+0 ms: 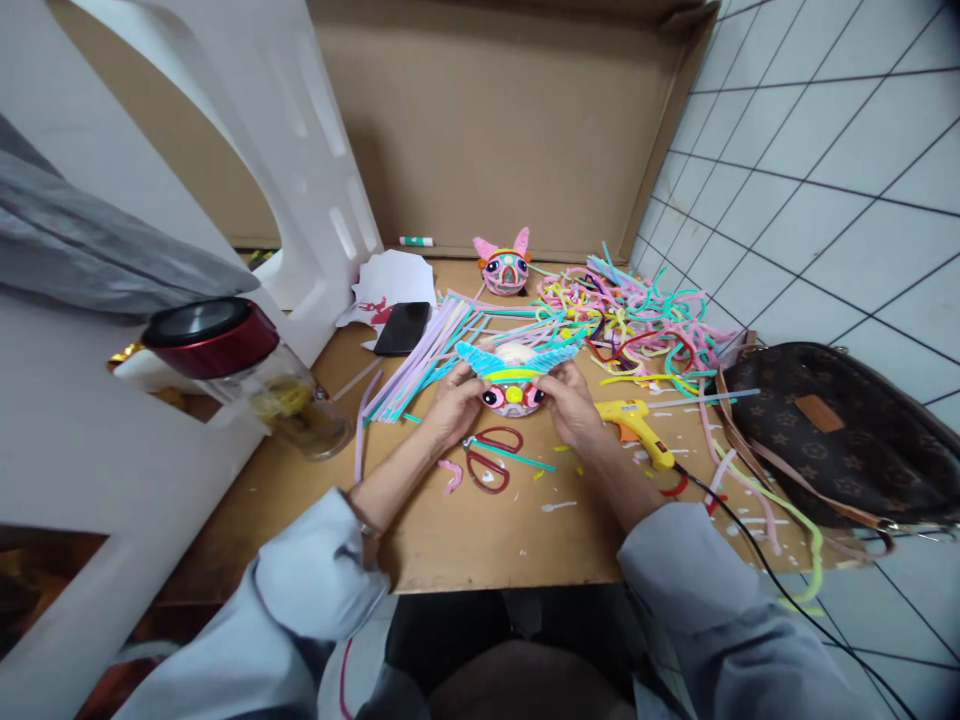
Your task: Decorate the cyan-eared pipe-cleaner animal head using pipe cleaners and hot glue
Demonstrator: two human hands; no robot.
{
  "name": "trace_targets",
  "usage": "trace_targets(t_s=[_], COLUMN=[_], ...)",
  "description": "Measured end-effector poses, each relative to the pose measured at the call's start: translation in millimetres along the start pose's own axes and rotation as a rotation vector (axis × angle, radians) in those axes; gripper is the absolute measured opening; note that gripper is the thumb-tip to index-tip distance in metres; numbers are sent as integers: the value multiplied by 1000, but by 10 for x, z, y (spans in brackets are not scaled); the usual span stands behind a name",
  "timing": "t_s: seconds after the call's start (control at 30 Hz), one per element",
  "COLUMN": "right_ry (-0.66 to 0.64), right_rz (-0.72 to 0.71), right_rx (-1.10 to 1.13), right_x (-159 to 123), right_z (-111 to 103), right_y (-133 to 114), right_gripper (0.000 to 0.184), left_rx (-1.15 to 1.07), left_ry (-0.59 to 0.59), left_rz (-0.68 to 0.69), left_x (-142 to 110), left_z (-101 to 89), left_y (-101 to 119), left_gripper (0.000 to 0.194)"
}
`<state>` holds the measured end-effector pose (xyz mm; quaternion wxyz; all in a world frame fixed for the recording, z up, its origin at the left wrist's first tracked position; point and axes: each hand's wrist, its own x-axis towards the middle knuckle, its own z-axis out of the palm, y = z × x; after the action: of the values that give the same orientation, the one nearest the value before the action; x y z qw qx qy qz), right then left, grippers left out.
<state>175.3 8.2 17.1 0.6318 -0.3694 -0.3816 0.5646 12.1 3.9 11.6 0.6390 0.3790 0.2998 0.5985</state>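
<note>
Between both hands I hold a small animal-face craft [514, 392] with blue fuzzy pipe-cleaner ears, a yellow band across its brow, a yellow nose and dark eyes in pink rims. My left hand [456, 402] pinches its left side, and my right hand [571, 402] grips the right side below the other ear. Red-handled scissors [491, 460] lie below it on the cardboard surface, with a teal pipe cleaner [525, 459] across them. Close to my right hand rests a yellow hot glue gun [641, 430]. A similar pink-eared craft [505, 265] sits farther back.
A tangled heap of colourful pipe cleaners [645, 320] fills the back right, and straight ones [424, 360] lie at left. Around them are a phone [403, 329], a glass bottle with a red lid [292, 400], a marker [416, 241], a brown handbag [840, 430] and the glue gun's cord [757, 545].
</note>
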Motion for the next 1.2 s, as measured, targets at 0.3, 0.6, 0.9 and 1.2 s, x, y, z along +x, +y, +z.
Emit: trace_targets(t_s=[0.3, 0.6, 0.9, 1.2], right_ry=[-1, 24, 5, 19], right_rz=[1, 11, -12, 11], right_rx=[2, 20, 1, -17], right_x=[9, 19, 17, 15], right_z=[-27, -46, -47, -36], right_y=[19, 57, 62, 40], right_gripper=[44, 44, 43, 45], left_rx=[18, 26, 26, 27], left_ry=[-3, -3, -3, -9], left_rz=[1, 5, 8, 23], left_x=[-4, -1, -8, -13], left_z=[-3, -11, -10, 22], left_y=[0, -6, 0, 24], left_gripper=[73, 69, 68, 76])
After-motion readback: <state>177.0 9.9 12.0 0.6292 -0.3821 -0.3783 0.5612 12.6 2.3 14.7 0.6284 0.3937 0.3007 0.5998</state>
